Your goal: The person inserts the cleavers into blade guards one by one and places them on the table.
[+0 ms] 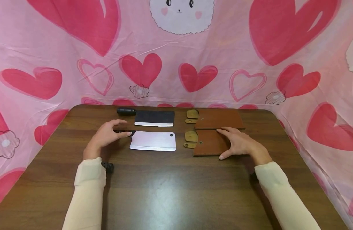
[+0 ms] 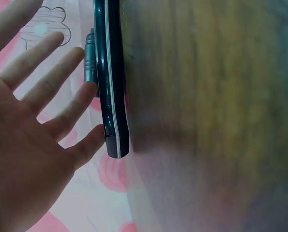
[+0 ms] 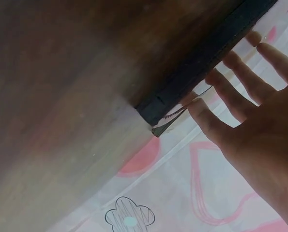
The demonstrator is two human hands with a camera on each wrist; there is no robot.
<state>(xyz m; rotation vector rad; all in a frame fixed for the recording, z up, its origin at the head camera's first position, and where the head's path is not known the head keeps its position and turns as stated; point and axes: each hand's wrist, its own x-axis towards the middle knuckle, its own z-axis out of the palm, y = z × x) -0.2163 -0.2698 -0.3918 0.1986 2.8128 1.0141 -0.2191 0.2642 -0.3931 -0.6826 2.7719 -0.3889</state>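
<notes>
While the left hand (image 1: 105, 137) is at the handle (image 2: 113, 87) of the silver knife (image 1: 154, 141), its fingers are spread, and I cannot tell how firmly they touch it. To the right, the right hand (image 1: 241, 142) spans the near case (image 1: 209, 142), fingers spread too. Behind these, the black knife (image 1: 154, 117) and far case (image 1: 220, 118) lie on the same tabletop (image 1: 164, 198).

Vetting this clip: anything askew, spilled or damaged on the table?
Nothing stands out. The silver cleaver and dark cleaver lie flat, roughly parallel; the near sheath and far sheath lie to their right, with no visible damage. The pale patch on the table looks like glare, not a spill.
</notes>
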